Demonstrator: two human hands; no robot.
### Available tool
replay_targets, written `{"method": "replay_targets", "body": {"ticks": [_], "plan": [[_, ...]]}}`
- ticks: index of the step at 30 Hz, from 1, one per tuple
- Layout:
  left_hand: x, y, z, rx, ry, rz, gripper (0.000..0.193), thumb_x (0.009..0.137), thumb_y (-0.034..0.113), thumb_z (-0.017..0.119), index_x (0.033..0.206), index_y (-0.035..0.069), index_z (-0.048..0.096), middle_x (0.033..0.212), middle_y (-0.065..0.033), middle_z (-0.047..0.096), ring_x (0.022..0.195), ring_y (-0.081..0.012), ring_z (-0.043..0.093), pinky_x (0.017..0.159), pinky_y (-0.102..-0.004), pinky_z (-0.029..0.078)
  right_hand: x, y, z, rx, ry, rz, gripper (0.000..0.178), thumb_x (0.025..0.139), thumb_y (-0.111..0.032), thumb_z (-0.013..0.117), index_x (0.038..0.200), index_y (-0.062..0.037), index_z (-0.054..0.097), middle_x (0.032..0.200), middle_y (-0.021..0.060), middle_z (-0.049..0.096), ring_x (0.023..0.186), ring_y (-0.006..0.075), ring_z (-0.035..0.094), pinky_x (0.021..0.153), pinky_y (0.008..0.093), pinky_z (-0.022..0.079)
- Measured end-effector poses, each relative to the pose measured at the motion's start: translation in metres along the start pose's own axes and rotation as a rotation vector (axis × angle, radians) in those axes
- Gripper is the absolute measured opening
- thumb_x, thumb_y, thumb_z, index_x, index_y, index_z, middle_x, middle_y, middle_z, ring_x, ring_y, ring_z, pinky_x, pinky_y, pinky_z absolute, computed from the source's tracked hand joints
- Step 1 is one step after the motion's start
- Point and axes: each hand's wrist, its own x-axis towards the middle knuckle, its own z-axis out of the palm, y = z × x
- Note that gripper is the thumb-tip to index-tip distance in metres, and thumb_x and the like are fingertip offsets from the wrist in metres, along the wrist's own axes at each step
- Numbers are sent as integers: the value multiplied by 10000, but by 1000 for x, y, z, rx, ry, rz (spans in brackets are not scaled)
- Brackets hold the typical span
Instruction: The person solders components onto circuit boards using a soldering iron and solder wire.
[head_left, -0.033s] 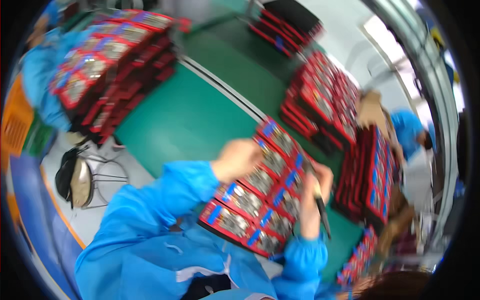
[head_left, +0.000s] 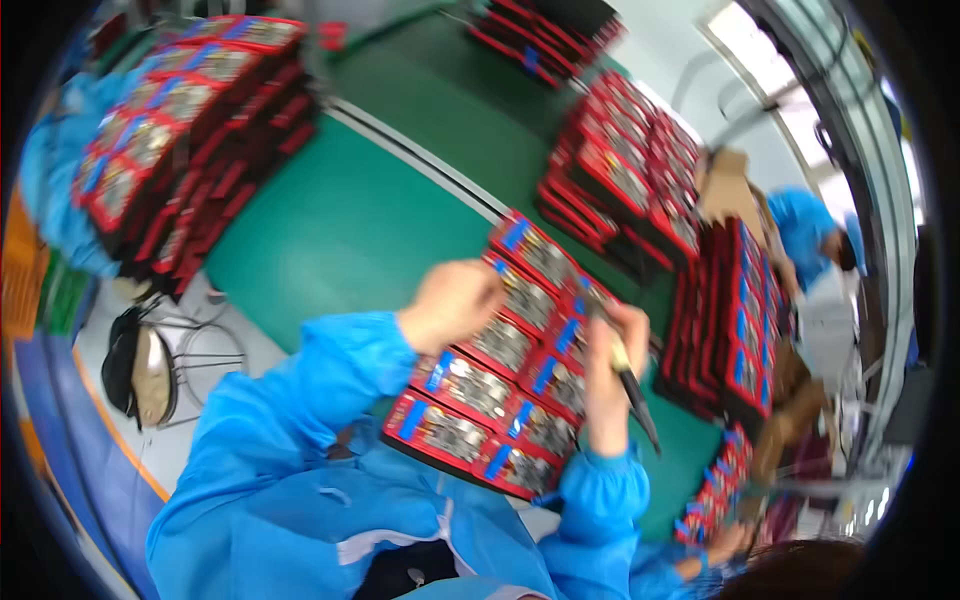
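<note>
In front of me a red tray (head_left: 405, 422) with a dark underside lies at a slant on the green table. Rows of silvery metal parts (head_left: 475, 385) sit in it, with blue strips beside them. My left hand (head_left: 452, 305) is closed, its bent fingers over the tray's left side near the far end; what they hold, if anything, is hidden. My right hand (head_left: 610, 375), over the tray's right side, grips a slim tool with a black handle (head_left: 637, 408) and a pale collar. The handle points back toward me; the fingers and blur hide its tip.
Similar red trays are piled at the far left (head_left: 200, 150), far right (head_left: 625, 165) and right (head_left: 725, 320). More red pieces (head_left: 715, 490) lie at the near right. A metal rail (head_left: 420, 160) crosses the green table (head_left: 310, 220). Other people in blue work at both sides.
The whole scene has shifted slightly left and up in the view. Both hands stay at the tray, and the right one still grips the tool.
</note>
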Motion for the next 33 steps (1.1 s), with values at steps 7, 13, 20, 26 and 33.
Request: {"method": "replay_targets", "body": {"ticks": [7,13,20,26,33], "plan": [[0,14,-9,-50,37,-78,80,772,113,640,768,34,629,787,-135,606,701,-337,612,636,-439,492,7,25,19,199,-17,230,151,873,-31,641,928,-61,503,713,-9,577,613,15,457,538,201,350],[1,18,-6,38,1,-86,76,774,96,657,763,45,602,787,-122,586,656,-331,596,584,-427,483,3,43,19,244,-47,210,179,857,-5,630,906,-59,468,726,-7,558,646,30,480,565,203,362],[7,20,-8,58,-40,-130,64,757,67,660,757,46,600,784,-115,594,658,-333,600,582,-419,487,7,48,19,171,-98,150,190,848,-15,642,895,-44,460,691,13,549,578,36,476,504,212,353],[8,22,-8,49,-44,-155,67,748,57,660,752,42,595,778,-122,600,670,-339,605,581,-419,485,7,48,20,148,-128,143,184,832,-10,646,871,-38,468,655,16,558,562,44,500,494,215,362],[11,23,-10,38,-65,-156,65,742,53,659,745,33,598,774,-133,604,688,-349,604,596,-427,480,9,49,21,129,-134,151,191,822,-10,655,866,-34,470,640,20,568,547,50,507,483,218,364]]}}
